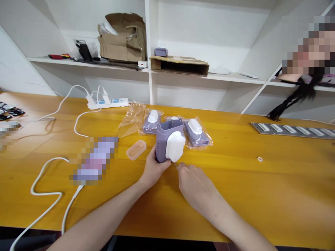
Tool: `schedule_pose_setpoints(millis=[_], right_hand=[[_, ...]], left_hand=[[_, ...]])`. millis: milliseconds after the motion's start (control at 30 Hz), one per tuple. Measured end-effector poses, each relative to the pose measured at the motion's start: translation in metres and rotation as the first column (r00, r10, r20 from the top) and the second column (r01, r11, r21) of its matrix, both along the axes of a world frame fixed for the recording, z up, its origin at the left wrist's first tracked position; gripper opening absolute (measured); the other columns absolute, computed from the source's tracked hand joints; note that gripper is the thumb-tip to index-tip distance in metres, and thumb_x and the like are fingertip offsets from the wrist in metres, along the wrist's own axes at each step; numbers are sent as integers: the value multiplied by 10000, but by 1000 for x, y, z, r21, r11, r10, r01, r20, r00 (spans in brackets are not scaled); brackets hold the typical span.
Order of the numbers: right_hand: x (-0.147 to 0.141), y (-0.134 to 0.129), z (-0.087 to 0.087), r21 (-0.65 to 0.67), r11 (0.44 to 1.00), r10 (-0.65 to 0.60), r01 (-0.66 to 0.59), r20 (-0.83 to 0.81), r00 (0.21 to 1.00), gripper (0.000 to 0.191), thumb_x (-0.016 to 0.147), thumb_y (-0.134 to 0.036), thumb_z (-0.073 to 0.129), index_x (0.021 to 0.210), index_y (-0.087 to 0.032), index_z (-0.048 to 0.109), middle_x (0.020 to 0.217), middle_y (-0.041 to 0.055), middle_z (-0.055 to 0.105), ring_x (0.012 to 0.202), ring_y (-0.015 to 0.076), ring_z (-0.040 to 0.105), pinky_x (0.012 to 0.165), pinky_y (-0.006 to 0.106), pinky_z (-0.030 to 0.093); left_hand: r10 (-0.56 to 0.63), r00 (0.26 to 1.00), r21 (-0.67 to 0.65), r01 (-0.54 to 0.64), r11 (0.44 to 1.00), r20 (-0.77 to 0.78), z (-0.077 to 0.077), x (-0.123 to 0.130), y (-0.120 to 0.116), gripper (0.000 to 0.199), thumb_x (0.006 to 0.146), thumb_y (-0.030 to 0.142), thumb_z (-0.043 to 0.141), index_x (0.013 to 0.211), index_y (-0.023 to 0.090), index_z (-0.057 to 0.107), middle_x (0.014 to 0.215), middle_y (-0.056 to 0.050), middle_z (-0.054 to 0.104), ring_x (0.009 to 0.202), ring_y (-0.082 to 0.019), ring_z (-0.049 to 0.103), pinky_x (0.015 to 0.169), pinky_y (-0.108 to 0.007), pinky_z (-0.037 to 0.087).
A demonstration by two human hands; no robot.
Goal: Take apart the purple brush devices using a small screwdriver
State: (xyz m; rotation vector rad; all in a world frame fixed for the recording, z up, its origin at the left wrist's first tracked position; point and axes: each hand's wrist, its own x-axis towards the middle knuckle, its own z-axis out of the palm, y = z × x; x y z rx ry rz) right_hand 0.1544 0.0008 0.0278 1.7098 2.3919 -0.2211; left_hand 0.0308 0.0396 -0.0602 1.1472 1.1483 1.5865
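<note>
Currently, I see the left hand [153, 170] gripping the purple casing [161, 146] upright over the counter [230, 177], the right hand [195, 179] pinching a thin tool [174, 164] near its base. Probably light and stiff; I'd grasp its lower sides.

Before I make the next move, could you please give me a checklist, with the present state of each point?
1. Left hand has hold of the purple housing: ok.
2. Right hand holds the thin metal tool: ok.
3. Tool tip touches the white brush head: cannot tell; it is near the lower edge, but too small to judge.
4. Top of the housing is uncovered: ok, a dark coil shows inside.
5. Housing stands apart from the bagged units behind it: cannot tell; they overlap in this view.
6. Small white ring lies away from both hands: ok, it is on the table, far to the right.
</note>
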Motion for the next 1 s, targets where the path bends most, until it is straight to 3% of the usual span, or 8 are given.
schedule_pose_setpoints(millis=[100, 200, 367, 600, 767, 1000], right_hand=[[5, 0, 4, -17, 999, 45, -45, -32, 998, 278, 848, -29, 336, 880, -105, 602, 783, 140, 675, 727, 260, 673, 560, 295, 397], [9, -1, 8, -14, 1000, 15, -16, -71, 997, 296, 898, -98, 307, 868, -116, 601, 736, 131, 672, 694, 256, 667, 535, 293, 360], [7, -2, 10, 12, 1000, -1, 3, -122, 992, 313, 919, -134, 287, 867, -120, 596, 716, 123, 669, 668, 242, 659, 517, 292, 312], [6, -1, 7, 19, 1000, 17, -14, -112, 994, 330, 920, -133, 269, 861, -120, 593, 686, 116, 662, 636, 246, 657, 498, 298, 282], [8, 2, 5, 37, 999, 31, -28, -91, 995, 307, 896, -100, 288, 854, -115, 592, 710, 131, 664, 665, 255, 662, 515, 296, 324], [6, 3, 4, 14, 999, 45, -45, -13, 999, 296, 820, 7, 328, 901, -95, 594, 791, 154, 674, 754, 252, 677, 584, 289, 426]], left_hand=[[91, 995, 36, -89, 995, -48, 6, -3, 1, 286, 527, 79, 655, 776, 183, 563, 699, 47, 553, 651, -126, 475, 612, -233, 394], [115, 993, 36, -116, 993, 25, 6, -5, 2, 262, 542, 88, 647, 764, 186, 547, 703, 49, 542, 653, -120, 469, 616, -230, 393], [16, 987, 2, -17, 1000, 161, -1, -5, 2, 286, 576, 155, 644, 845, 181, 552, 767, 27, 585, 691, -131, 522, 636, -246, 435], [-33, 976, 12, 31, 999, 215, -4, -5, 2, 319, 572, 146, 670, 873, 186, 571, 807, 24, 602, 740, -134, 537, 670, -242, 443], [-62, 975, 26, 58, 998, 213, -6, -5, 1, 334, 598, 187, 701, 910, 194, 581, 850, 10, 624, 783, -153, 560, 712, -262, 451], [-225, 959, 106, 209, 972, 171, -7, -2, -4, 486, 625, 212, 729, 1082, 226, 568, 1036, -19, 631, 978, -188, 557, 873, -303, 427]])
